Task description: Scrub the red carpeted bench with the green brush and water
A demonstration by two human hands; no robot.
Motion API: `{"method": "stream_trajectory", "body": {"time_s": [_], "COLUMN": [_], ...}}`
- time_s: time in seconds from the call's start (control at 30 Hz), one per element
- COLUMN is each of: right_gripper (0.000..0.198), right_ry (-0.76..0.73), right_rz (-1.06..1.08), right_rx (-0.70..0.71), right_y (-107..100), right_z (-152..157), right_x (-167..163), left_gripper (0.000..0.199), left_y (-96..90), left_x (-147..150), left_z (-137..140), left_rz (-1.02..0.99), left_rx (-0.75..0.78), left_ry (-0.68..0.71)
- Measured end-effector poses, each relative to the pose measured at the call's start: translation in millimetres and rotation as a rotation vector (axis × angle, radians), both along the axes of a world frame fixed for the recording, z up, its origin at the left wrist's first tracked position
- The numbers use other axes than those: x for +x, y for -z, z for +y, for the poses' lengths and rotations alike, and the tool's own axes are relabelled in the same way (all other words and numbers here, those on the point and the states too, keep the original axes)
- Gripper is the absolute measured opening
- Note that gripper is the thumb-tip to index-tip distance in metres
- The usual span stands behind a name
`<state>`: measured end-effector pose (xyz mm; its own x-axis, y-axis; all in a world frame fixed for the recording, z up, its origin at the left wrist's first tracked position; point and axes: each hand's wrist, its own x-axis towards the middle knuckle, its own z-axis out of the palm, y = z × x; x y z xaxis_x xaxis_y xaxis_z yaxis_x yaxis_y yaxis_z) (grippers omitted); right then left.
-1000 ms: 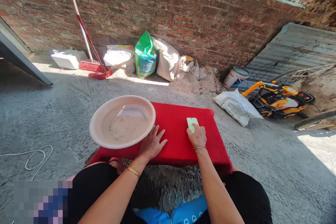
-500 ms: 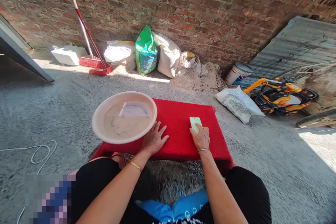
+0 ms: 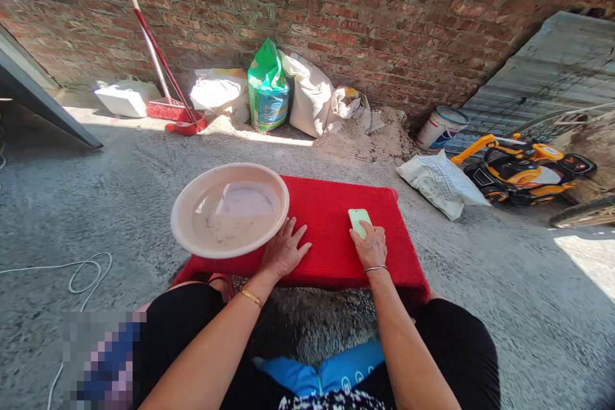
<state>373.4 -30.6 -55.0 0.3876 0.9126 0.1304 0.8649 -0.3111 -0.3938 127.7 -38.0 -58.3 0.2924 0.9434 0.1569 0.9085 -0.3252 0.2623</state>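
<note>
My left hand (image 3: 285, 250) lies flat on the red cloth of a low table (image 3: 327, 195), fingers spread, right beside the rim of a pale pink basin (image 3: 182, 221). Water fills part of the basin, with small dark bits in it and a bright reflection on its surface. On the table's right half, my right hand (image 3: 371, 246) is closed around the lower part of a pale green phone (image 3: 359, 218), which rests on the cloth. A finger lies across the phone's face.
Against the brick wall stand a broom with a red dustpan (image 3: 187, 125), a green bag (image 3: 268, 86), a white sack (image 3: 309, 99) and a bucket (image 3: 439, 128). A ride-on toy excavator (image 3: 528, 170) and a flat white sack (image 3: 442, 182) are at right. A white cable (image 3: 89, 272) curls on the left floor.
The whole view has shifted slightly, with the table and floor things a little higher and further right. Both hands keep their places on the table.
</note>
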Motion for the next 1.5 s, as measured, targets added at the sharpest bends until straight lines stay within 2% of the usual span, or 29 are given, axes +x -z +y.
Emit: {"method": "stream_trajectory", "body": {"time_s": [0.1,0.3,0.37,0.57,0.67,0.8,0.87,1.1,1.17,1.4,1.5], "right_gripper": [0.047,0.043,0.043,0.047,0.047,0.043,0.042,0.047,0.048,0.045,0.043], "right_ry": [0.008,-0.146,-0.132,0.066,0.047,-0.107,-0.142,0.055,0.070,-0.158,-0.144], "right_rz": [0.008,0.026,0.020,-0.008,0.010,0.041,0.039,0.009,0.010,0.062,0.042], "right_rx": [0.032,0.054,0.035,0.058,0.084,0.097,0.092,0.071,0.083,0.136,0.123], "right_y": [2.4,4.5,3.6,4.1,6.1,8.1,8.7,9.5,9.4,12.6,13.6], "right_z": [-3.0,-3.8,-2.3,-2.2,-4.7,-5.7,-5.3,-7.1,-8.3,-12.8,-12.8], "right_x": [-2.9,-39.1,-31.6,18.3,11.4,-21.0,-27.2,19.1,23.3,-23.4,-20.2], "left_gripper": [0.051,0.050,0.050,0.052,0.051,0.050,0.050,0.051,0.051,0.051,0.051], "left_y": [0.0,-1.8,-1.2,1.5,1.4,0.0,-0.1,2.5,2.8,4.8,4.9], "left_x": [-0.5,0.5,0.7,-0.7,-1.1,-0.4,0.1,0.1,-0.2,-0.9,-0.6], "left_z": [0.2,0.1,0.1,0.7,0.8,0.3,0.0,0.3,0.4,1.1,1.2], "left_rz": [0.001,-0.002,-0.004,-0.002,0.005,0.020,0.018,-0.006,-0.008,0.021,0.021], "left_rx": [0.001,0.001,0.000,-0.008,-0.001,0.004,0.003,-0.004,-0.003,0.016,0.017], "left_ry": [-0.003,-0.018,-0.018,-0.007,-0.008,-0.008,-0.008,-0.008,-0.009,-0.007,-0.006]}}
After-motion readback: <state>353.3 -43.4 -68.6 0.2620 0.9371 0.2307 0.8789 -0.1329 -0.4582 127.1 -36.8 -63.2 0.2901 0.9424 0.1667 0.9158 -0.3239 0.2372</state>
